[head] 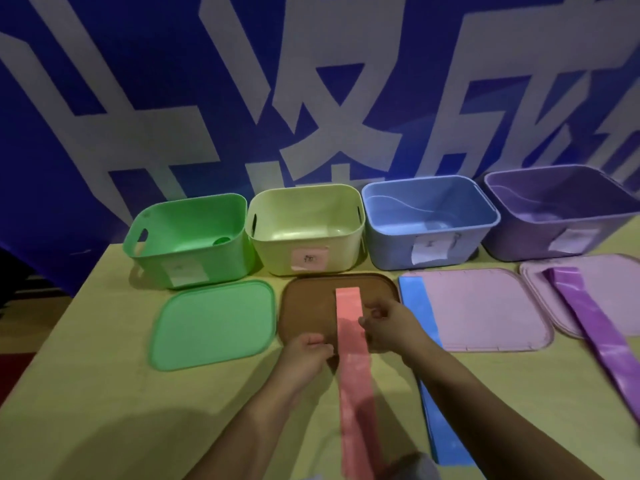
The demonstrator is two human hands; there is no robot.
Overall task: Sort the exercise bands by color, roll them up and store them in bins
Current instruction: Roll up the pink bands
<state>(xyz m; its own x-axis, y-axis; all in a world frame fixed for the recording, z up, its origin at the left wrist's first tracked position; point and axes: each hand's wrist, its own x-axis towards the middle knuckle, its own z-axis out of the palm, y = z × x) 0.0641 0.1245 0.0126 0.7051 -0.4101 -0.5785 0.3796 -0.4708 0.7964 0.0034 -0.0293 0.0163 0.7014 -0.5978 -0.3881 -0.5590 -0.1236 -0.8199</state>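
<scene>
While pink band (350,341) lies flat across brown lid (304,306):
left hand (306,353): fingers curled, pinching band's left edge
right hand (388,327): fingertips pinching its right edge

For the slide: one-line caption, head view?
Both hands, left and right, pinch a pink band over a brown lid before four bins.

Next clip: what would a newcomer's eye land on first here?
Probably the pink band running down the table's middle, its far end on the brown lid, with both hands, left and right, at its edges. Behind stands a row of four bins: green, pale yellow, blue, purple.
</scene>
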